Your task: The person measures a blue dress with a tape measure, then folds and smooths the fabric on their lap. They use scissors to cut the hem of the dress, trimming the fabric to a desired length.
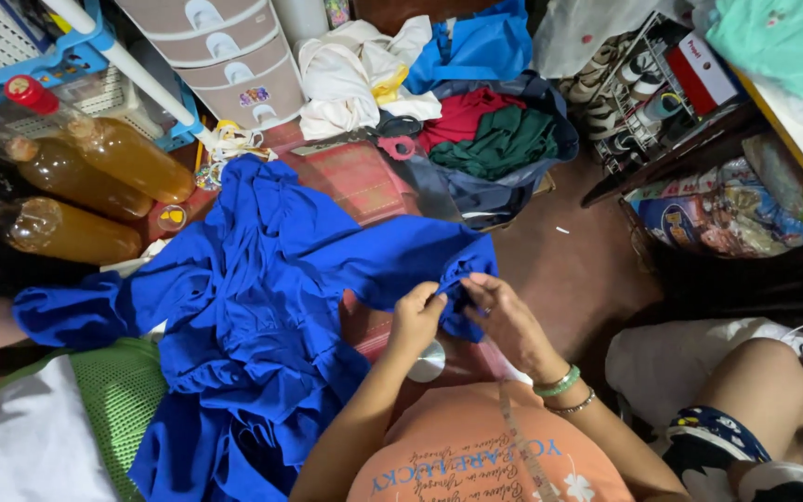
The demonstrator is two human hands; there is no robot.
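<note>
While three bottles (76, 200) lie nearby, two hands (462, 316) pinch one blue garment (253, 307).

Both forearms reach forward, left hand (417, 319) and right hand (502, 314) pinched close together.

Bright, even indoor light falls from above, saturating the royal-blue cotton garment (253, 307) and leaving only soft shadows in its folds. Glare glints off the amber liquid-filled plastic bottles (76, 186) at left. The dark floor corner at right sinks into shadow. Wide-angle distortion bends the white plastic drawer unit (225, 56) near the top edge; focus stays sharp throughout.
</note>
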